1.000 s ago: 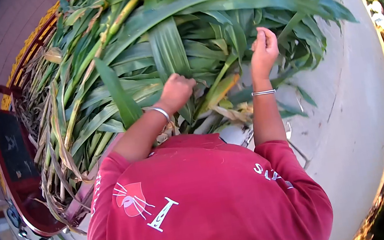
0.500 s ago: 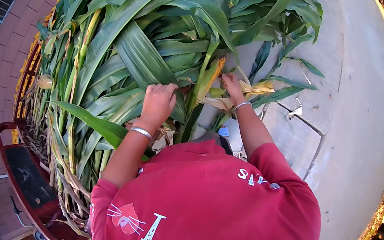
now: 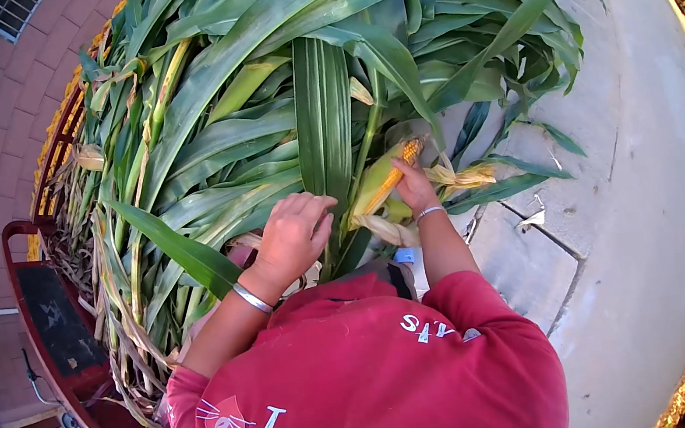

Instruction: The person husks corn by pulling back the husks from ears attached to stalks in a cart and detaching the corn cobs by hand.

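An ear of corn (image 3: 388, 189), its yellow kernels bared along one side, hangs from a green stalk within pale, partly peeled husk (image 3: 374, 179). My right hand (image 3: 417, 188) is closed around the upper part of the ear, near its tip. To the left of the ear, my left hand (image 3: 296, 232) hovers beside the stalk, fingers bent and thumb apart, with nothing visible in it. A broad green leaf (image 3: 321, 120) rises just above the left hand. Dry husk strips (image 3: 385, 230) droop below the ear.
A big heap of leafy corn stalks (image 3: 218, 148) spreads ahead and left, on a red cart (image 3: 92, 402). Yellow ears show behind it along a brick wall (image 3: 0, 114). Concrete ground (image 3: 626, 216) lies to the right, with loose leaves and husk (image 3: 474, 176) on it.
The husk is peeled wider and more kernels show. My right hand has moved onto the ear. My left hand has moved down, off the broad leaf, which now stands more upright.
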{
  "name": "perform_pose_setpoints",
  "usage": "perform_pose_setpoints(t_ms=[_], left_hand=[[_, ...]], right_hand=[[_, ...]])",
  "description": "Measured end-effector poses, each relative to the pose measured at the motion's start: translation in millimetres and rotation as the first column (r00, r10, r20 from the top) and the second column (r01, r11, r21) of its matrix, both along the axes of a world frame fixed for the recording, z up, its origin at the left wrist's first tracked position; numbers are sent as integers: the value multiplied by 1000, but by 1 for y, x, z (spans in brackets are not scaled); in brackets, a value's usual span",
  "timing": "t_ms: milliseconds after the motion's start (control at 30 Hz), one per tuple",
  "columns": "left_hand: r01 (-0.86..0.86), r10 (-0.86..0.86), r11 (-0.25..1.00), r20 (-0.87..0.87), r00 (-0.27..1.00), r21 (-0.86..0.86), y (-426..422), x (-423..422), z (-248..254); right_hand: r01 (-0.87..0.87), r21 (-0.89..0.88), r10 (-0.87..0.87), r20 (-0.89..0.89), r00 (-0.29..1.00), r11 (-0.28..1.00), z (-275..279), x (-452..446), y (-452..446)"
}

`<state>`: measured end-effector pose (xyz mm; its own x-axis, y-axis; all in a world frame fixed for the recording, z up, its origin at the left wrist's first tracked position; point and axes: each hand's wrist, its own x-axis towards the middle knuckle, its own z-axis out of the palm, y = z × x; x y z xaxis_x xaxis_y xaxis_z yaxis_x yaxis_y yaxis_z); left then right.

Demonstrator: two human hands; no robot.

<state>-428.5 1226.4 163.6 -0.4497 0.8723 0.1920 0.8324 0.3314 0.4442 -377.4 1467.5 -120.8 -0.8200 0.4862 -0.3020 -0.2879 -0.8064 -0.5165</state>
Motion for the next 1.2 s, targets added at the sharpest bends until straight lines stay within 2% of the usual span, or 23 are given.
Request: perform_pose_setpoints(t_ms=[67, 133, 167, 233, 300, 367, 467, 533, 567, 600, 633, 700, 767, 800, 867, 933, 1000, 1033, 1167, 1200], left_hand=[[34, -35, 998, 28, 999, 48, 8, 2, 6], [66, -72, 993, 57, 996, 99, 16, 3, 10], [56, -68, 993, 114, 991, 102, 20, 4, 13], [49, -68, 992, 161, 985, 120, 33, 0, 22], [40, -71, 993, 304, 950, 109, 46, -7, 34], [62, -104, 988, 312, 945, 143, 63, -13, 45], [129, -177, 968, 223, 959, 213, 83, -28, 82], [159, -207, 932, 116, 971, 327, 93, -42, 117], [267, -289, 915, 27, 957, 302, 98, -55, 139], [258, -355, 917, 330, 875, 303, 98, -59, 163], [281, -361, 922, 327, 873, 267, 99, -64, 186], [303, -369, 922, 310, 876, 242, 98, -70, 215], [433, -463, 886, 283, 840, 166, 101, -71, 238], [435, -467, 884, 271, 842, 171, 100, -69, 246], [488, -484, 870, 296, 824, 64, 94, -62, 261], [499, -494, 864, 311, 812, 69, 94, -58, 270], [451, -416, 891, 295, 860, -58, 92, -50, 287], [451, -429, 886, 175, 886, -113, 92, -42, 299], [448, -420, 881, 184, 889, -150, 95, -36, 313], [464, -447, 870, 132, 885, -167, 98, -36, 314]], right_hand=[[-18, -9, 18, -16, 1000, 1000, 18, 22, -8], [12, 173, -23, 61, 998, 985, 62, 42, -22], [43, 191, -62, 97, 993, 981, 87, 48, -33], [73, 237, -98, 98, 990, 969, 118, 51, -46], [92, 266, -120, 94, 988, 960, 155, 48, -60], [100, 329, -124, 53, 991, 939, 203, 40, -67], [135, 405, -126, -50, 991, 904, 275, 21, -72], [185, 468, -115, -175, 978, 864, 325, 5, -67], [212, 487, -113, -225, 968, 847, 352, 2, -66], [228, 538, -85, -277, 957, 812, 373, 0, -63], [207, 569, -47, -283, 958, 796, 387, -1, -58], [192, 611, -3, -297, 955, 768, 407, 1, -61], [215, 592, -31, -306, 952, 776, 419, 8, -70], [221, 598, -29, -314, 949, 770, 424, 12, -74], [193, 603, 3, -309, 951, 774, 428, 22, -83], [202, 616, 6, -319, 948, 761, 430, 27, -86], [173, 634, 59, -327, 943, 753, 433, 30, -90], [174, 628, 60, -333, 941, 758, 436, 33, -93], [185, 659, 37, -308, 951, 729, 436, 31, -97], [186, 657, 36, -310, 950, 731, 436, 32, -99]])
